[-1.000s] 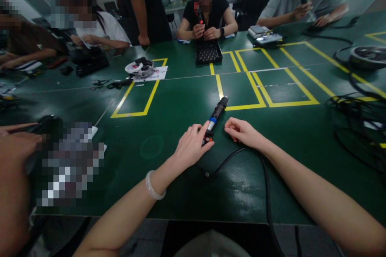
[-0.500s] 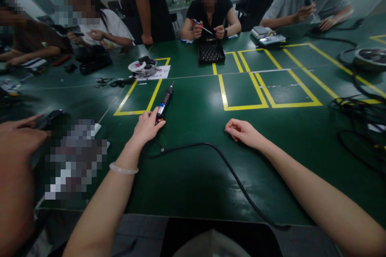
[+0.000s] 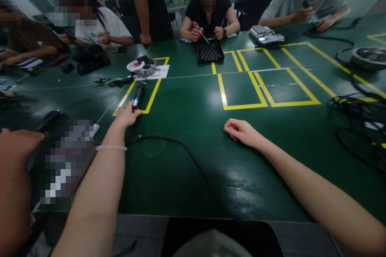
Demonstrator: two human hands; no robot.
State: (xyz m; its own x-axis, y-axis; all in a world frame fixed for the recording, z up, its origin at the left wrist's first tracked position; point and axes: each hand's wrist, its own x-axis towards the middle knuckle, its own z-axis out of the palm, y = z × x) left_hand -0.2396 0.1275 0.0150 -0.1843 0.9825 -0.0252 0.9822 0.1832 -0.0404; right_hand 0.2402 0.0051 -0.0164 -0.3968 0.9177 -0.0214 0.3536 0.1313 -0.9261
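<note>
My left hand (image 3: 126, 116) is closed round the rear end of a black electric screwdriver (image 3: 138, 95) with a blue and silver band. The tool lies within the left yellow-taped rectangle (image 3: 155, 95), its tip pointing away from me. A black cable (image 3: 181, 144) trails from near my left wrist across the table toward the front edge. My right hand (image 3: 241, 131) rests on the green table (image 3: 187, 116), fingers curled together, with nothing visible in them.
A white roll with dark parts (image 3: 141, 66) sits on paper beyond the screwdriver. Another person's hand (image 3: 21, 142) reaches in at the left. Across the table a person holds a red-handled screwdriver (image 3: 197, 28) over a black tray (image 3: 210, 52). Tangled black cables (image 3: 356, 116) lie at the right.
My left hand has moved the electric screwdriver to the left, into the taped rectangle, and its cable has shifted along. My right hand has stayed put.
</note>
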